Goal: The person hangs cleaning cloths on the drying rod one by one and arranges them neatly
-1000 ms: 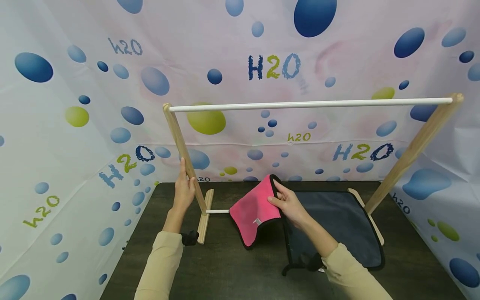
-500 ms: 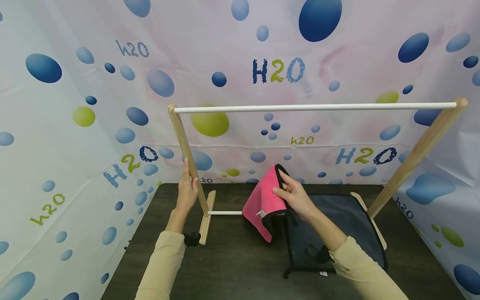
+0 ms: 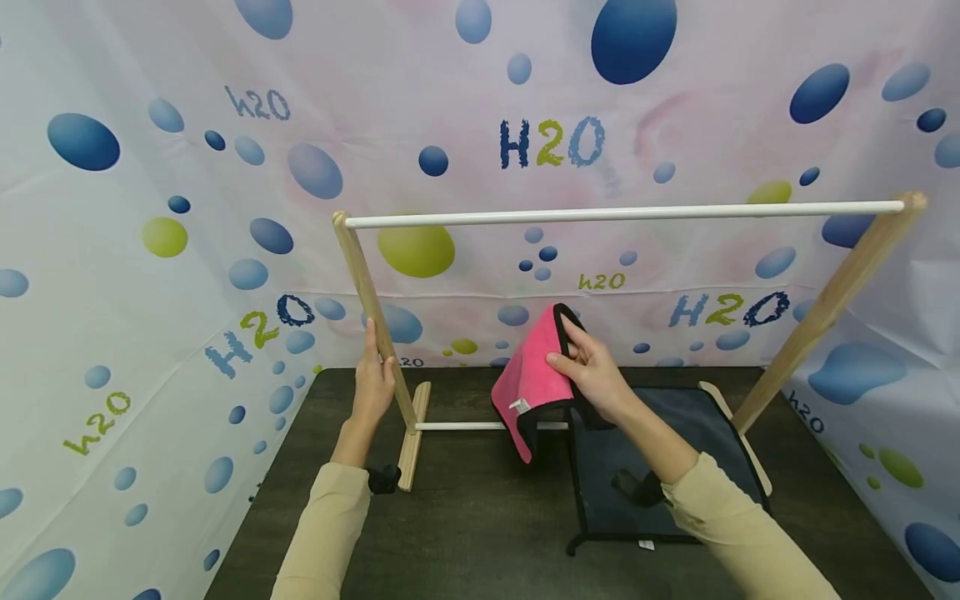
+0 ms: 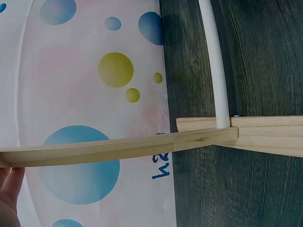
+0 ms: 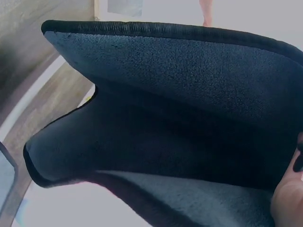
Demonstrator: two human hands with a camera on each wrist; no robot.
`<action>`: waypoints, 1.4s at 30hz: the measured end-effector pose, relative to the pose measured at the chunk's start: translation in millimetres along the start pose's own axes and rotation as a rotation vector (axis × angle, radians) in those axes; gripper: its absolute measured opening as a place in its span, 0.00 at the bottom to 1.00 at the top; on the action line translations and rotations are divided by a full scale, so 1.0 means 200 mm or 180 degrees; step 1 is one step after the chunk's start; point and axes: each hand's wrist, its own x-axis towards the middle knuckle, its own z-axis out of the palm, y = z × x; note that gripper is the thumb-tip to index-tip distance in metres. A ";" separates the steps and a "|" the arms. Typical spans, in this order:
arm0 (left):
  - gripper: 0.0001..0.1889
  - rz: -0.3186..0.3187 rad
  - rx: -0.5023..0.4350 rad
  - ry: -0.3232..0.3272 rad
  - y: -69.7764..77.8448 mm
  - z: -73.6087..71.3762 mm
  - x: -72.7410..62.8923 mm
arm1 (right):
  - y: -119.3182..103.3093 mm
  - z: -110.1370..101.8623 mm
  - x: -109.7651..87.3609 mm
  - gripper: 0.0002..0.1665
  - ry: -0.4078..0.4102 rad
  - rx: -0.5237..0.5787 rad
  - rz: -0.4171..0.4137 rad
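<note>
A pink cloth (image 3: 531, 371) with black edging and a small white mark hangs from my right hand (image 3: 596, 373), whose thumb and fingers pinch its upper edge. In the right wrist view the cloth's dark grey underside (image 5: 165, 104) fills most of the picture, folded and drooping. My left hand (image 3: 372, 385) holds the left wooden post (image 3: 366, 283) of a rack between thumb and fingers. The left wrist view shows only part of that hand (image 4: 10, 196), touching the post (image 4: 123, 146). A white top rod (image 3: 615, 214) joins both posts.
A dark cloth (image 3: 660, 467) with black edging lies on the dark table (image 3: 450, 533) at the right. The rack's right post (image 3: 825, 312) leans outward. A low white rod (image 3: 457, 426) runs from the left foot (image 3: 414, 442) behind the pink cloth. A printed backdrop (image 3: 187, 333) stands behind.
My right hand has moved the pink cloth slightly right and upward, and its lower part has folded under. More of the low rod shows. My left hand stays on the post.
</note>
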 end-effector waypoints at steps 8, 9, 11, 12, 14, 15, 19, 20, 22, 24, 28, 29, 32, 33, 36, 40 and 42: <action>0.42 0.0045 0.0006 0.0025 0.00 0.00 0.00 | -0.07 0.00 0.04 0.38 -0.0058 -0.0011 -0.0100; 0.42 0.0046 0.0002 0.0028 0.00 0.00 0.00 | -0.08 0.00 0.04 0.38 -0.0076 -0.0010 -0.0134; 0.42 0.0061 0.0008 0.0046 0.00 0.00 0.00 | -0.10 0.00 0.06 0.38 -0.0135 0.0001 -0.0198; 0.42 0.0069 0.0010 0.0055 0.00 0.00 0.00 | -0.11 0.00 0.07 0.38 -0.0164 -0.0003 -0.0228; 0.42 0.0088 0.0011 0.0069 0.00 0.00 0.00 | -0.13 0.00 0.07 0.38 -0.0197 -0.0016 -0.0277; 0.42 0.0088 0.0013 0.0069 0.00 0.00 0.00 | -0.14 0.01 0.08 0.38 -0.0205 -0.0027 -0.0298; 0.41 0.0053 -0.0004 0.0036 0.00 0.00 0.00 | -0.18 0.01 0.10 0.38 -0.0227 -0.0096 -0.0364; 0.41 0.0041 -0.0007 0.0028 0.00 0.00 0.00 | -0.18 0.01 0.10 0.38 -0.0232 -0.0133 -0.0380; 0.41 0.0026 -0.0015 0.0019 0.00 0.00 0.00 | -0.20 0.01 0.11 0.38 -0.0241 -0.0209 -0.0419; 0.41 0.0014 -0.0017 0.0016 0.00 0.00 0.00 | -0.21 0.01 0.13 0.38 -0.0237 -0.0288 -0.0474; 0.40 -0.0003 -0.0021 0.0012 0.00 0.00 0.00 | -0.24 0.02 0.15 0.37 -0.0227 -0.0384 -0.0579; 0.40 0.0006 -0.0014 0.0018 0.00 0.00 0.00 | -0.25 0.02 0.16 0.38 -0.0228 -0.0405 -0.0589; 0.40 0.0040 0.0006 0.0050 0.00 0.01 -0.01 | -0.28 0.03 0.18 0.38 -0.0257 -0.0545 -0.0633; 0.40 0.0045 0.0008 0.0056 0.00 0.01 -0.01 | -0.29 0.04 0.19 0.38 -0.0266 -0.0629 -0.0657; 0.41 0.0047 0.0013 0.0061 0.00 0.01 -0.01 | -0.32 0.05 0.20 0.38 -0.0284 -0.0912 -0.0740; 0.41 0.0026 0.0008 0.0053 0.00 0.01 -0.01 | -0.36 0.07 0.22 0.37 -0.0258 -0.1278 -0.0800; 0.41 0.0024 0.0003 0.0058 0.00 0.01 -0.01 | -0.38 0.08 0.23 0.37 -0.0225 -0.1426 -0.0831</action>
